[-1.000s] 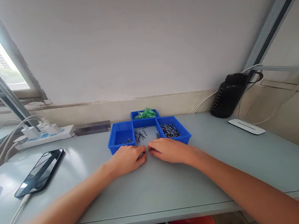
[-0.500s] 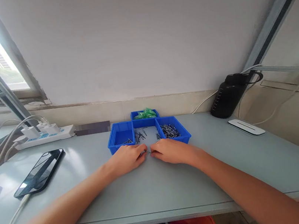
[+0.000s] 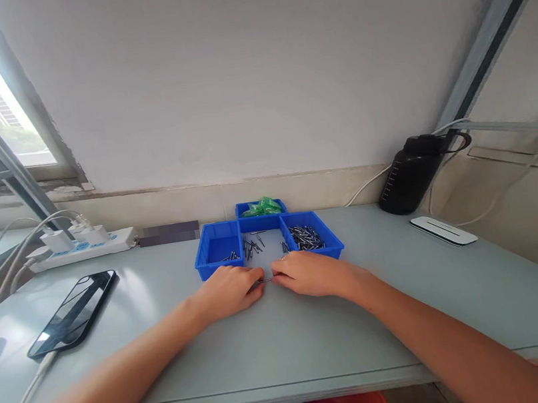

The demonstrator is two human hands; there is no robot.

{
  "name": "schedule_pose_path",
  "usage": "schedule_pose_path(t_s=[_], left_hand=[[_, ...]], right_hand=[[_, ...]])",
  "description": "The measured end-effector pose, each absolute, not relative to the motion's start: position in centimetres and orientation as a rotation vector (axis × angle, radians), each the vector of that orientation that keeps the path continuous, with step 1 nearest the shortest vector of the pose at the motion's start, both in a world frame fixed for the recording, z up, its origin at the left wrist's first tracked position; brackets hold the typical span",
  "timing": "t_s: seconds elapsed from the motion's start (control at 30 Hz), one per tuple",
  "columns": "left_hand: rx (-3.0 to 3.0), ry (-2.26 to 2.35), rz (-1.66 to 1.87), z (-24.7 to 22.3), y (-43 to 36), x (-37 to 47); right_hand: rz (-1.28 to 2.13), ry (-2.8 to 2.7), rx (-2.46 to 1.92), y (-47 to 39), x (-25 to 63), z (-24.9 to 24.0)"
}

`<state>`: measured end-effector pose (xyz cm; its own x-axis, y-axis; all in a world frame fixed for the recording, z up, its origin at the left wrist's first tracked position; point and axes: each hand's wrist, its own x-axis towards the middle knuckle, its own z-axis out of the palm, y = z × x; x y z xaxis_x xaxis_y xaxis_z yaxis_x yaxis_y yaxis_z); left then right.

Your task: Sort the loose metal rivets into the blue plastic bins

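Note:
A small thin metal pin (image 3: 268, 280) spans the narrow gap between my hands, just above or on the table. My left hand (image 3: 231, 288) is closed, its thumb and fingers pinching the pin's left end. The other end is pinched by the fingertips of my right hand (image 3: 310, 273). Just beyond my hands stand a left blue bin (image 3: 201, 260) with a few pins and a right blue bin (image 3: 331, 236) heaped with similar metal pieces. Between these bins, several loose metal pins (image 3: 252, 248) lie on the table. Fingers hide most of the held pin.
A rear blue bin (image 3: 262, 217) contains green plastic packaging (image 3: 264, 206). Leftward are a phone (image 3: 73, 313) on a charging cable and a white power strip (image 3: 86, 247) with plugs. At right, a black bottle (image 3: 409, 174) leans near a white flat device (image 3: 443, 230).
Both hands keep their pinch and have shifted very slightly nearer the table's front edge. The pin, tilted before, now lies more level between them. The camera view has tipped slightly.

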<state>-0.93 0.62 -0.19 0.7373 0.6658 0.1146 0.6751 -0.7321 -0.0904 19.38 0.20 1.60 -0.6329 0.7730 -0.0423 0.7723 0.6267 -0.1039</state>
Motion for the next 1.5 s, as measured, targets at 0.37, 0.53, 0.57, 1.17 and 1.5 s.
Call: schedule_pose_path(t_s=[0.37,0.53,0.57,1.17,1.5], left_hand=[[-2.826,-1.115,-0.238,0.2,0.3,-0.9],[-2.904,-0.952,-0.377,0.2,0.4,-0.9],[-2.908,-0.925,-0.392,0.2,0.4,-0.9],[-2.85,-1.056,-0.283,0.3,0.2,-0.8],[-2.859,-0.894,-0.278,-0.2,0.6,-1.0]], right_hand=[[0.238,-2.804,-1.26,0.5,19.6,1.6],[0.294,-2.817,-1.203,0.5,19.4,1.2],[0.305,-2.815,-1.202,0.5,19.3,1.2],[0.456,-2.734,-1.222,0.4,19.7,1.6],[0.499,-2.721,-1.217,0.4,19.7,1.9]])
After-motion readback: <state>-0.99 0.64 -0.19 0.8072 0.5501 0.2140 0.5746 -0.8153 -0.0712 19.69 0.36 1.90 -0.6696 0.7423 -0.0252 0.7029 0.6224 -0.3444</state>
